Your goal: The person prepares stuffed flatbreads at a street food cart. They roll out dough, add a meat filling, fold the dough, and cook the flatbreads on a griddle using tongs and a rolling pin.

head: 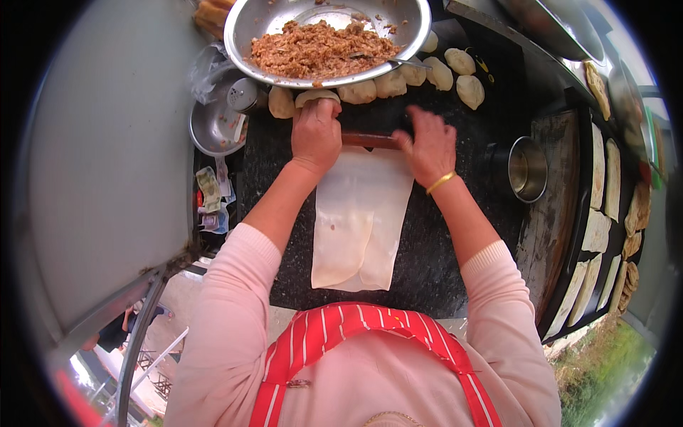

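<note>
A dark red wooden rolling pin point(376, 140) lies across the far end of a long, thin sheet of dough point(352, 213). My left hand point(317, 133) is curled over its left end, knuckles close to a pale dough piece point(317, 97). Over the right end is my right hand point(428, 144), slightly blurred, its thumb by the pin and its fingers reaching past it. Both hands hide the pin's ends. The dough sheet has a folded flap toward me and a small dark spot on its left.
Beyond the hands stands a steel bowl point(235, 48) of minced filling point(320, 50) with a spoon, bordered by several dough balls point(439, 73). At left are a shaker point(243, 95), another bowl point(205, 125) and banknotes point(209, 188). A metal cup point(527, 169) and a griddle point(613, 251) with flatbreads are at right.
</note>
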Demonstrator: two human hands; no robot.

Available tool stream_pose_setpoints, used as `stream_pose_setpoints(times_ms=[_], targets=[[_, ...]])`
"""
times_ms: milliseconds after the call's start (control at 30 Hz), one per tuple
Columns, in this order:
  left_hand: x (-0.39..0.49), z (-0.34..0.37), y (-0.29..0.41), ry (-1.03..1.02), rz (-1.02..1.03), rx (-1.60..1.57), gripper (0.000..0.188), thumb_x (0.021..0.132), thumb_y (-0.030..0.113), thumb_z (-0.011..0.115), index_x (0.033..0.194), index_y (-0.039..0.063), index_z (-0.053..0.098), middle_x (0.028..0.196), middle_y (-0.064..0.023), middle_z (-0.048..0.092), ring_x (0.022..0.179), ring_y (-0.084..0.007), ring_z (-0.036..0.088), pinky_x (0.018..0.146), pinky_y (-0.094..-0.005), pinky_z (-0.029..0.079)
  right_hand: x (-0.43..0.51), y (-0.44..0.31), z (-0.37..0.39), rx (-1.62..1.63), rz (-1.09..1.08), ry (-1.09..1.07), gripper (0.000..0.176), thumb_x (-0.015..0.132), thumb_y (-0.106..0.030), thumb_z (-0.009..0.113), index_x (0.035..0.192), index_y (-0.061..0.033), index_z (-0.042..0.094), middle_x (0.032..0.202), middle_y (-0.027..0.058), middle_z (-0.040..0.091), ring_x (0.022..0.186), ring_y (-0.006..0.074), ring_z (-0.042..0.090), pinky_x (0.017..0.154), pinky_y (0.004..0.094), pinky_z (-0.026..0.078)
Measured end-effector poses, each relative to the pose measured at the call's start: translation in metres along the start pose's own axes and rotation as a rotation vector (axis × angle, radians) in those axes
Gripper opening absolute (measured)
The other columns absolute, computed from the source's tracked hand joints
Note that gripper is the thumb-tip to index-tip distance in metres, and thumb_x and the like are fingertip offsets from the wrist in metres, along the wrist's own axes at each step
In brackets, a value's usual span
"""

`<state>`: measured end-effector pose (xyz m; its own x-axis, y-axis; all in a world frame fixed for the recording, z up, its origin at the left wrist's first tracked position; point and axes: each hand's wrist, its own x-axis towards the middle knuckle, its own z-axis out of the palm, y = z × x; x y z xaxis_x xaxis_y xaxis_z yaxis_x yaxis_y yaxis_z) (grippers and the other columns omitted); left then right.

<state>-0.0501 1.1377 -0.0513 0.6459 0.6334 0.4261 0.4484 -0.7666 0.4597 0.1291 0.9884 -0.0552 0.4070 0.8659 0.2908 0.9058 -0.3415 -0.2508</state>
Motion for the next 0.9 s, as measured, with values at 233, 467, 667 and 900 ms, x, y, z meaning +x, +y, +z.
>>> stream_pose_setpoints(times_ms=[233,467,667,900], targets=[[-0.045,-0.033,0.024,-0.159,-0.111,-0.011,0.022,0.090,0.011,0.061,0.111,0.007,0.056,0.107,-0.0130,0.062,0.105,-0.0342,0.057,0.091,-0.0457,0.043,-0.057,-0.023,-0.047,0.177,-0.225,-0.046,0.036,0.073,-0.033,0.077,0.098,-0.0138,0.061,0.089,0.0040,0.056,0.089,0.0247,0.055,0.073,0.0383,0.042],[-0.102,-0.042,0.057,-0.250,-0.047,0.388,0.056,0.093,0.019,0.058,0.143,0.001,0.041,0.153,-0.0181,0.038,0.146,-0.0403,0.027,0.116,-0.0551,0.023,-0.127,-0.043,-0.034,-0.114,0.233,-0.083,0.055,0.093,-0.035,0.057,0.141,-0.0072,0.052,0.151,0.0156,0.044,0.143,0.0366,0.035,0.115,0.0547,0.026],[-0.065,-0.017,0.033,-0.246,-0.078,0.368,0.036,0.090,0.022,0.060,0.122,0.006,0.053,0.134,-0.0163,0.050,0.136,-0.0345,0.036,0.109,-0.0545,0.028,-0.075,-0.026,-0.019,-0.112,0.351,-0.001,0.053,0.096,-0.030,0.054,0.144,-0.0103,0.049,0.159,0.0120,0.034,0.146,0.0378,0.028,0.116,0.0583,0.023],[-0.018,-0.001,0.029,-0.166,-0.036,0.419,0.018,0.082,0.014,0.060,0.099,0.010,0.054,0.102,-0.0101,0.054,0.102,-0.0297,0.050,0.089,-0.0439,0.037,-0.028,-0.009,0.007,-0.187,0.350,0.026,0.051,0.099,-0.031,0.050,0.147,-0.0143,0.045,0.160,0.0109,0.033,0.148,0.0354,0.027,0.115,0.0591,0.025]])
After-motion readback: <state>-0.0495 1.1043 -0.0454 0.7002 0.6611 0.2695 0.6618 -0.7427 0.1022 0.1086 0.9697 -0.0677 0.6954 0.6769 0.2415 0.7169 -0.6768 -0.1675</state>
